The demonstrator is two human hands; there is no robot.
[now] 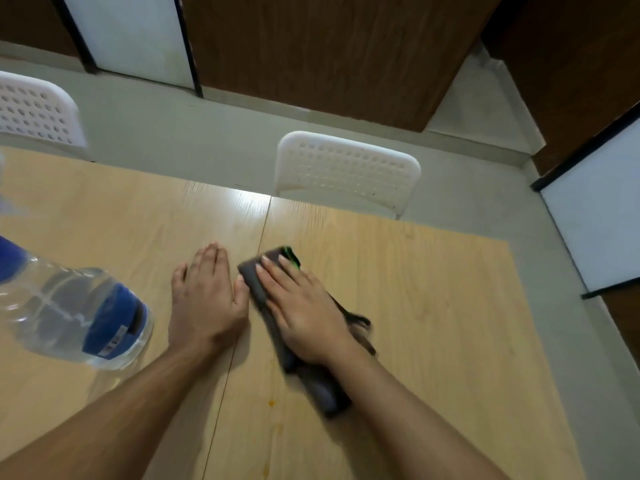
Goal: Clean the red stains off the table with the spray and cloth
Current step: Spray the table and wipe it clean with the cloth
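My right hand [303,306] presses flat on a dark grey folded cloth [323,386] with a green tag, lying near the middle of the light wooden table [433,306]. My left hand [204,299] rests flat and empty on the table just left of the cloth, its thumb close to the cloth's edge. A clear spray bottle with a blue label [76,313] stands at the left, apart from both hands. Small orange-red stain spots [272,403] show on the wood below the cloth, near the seam between the two table halves; fainter spots [266,469] trail toward the bottom edge.
A white perforated chair [346,168] stands behind the table's far edge, and a second one [34,109] sits at the far left. Grey floor lies beyond the table's right edge. Brown wall panels and white boards line the back and right.
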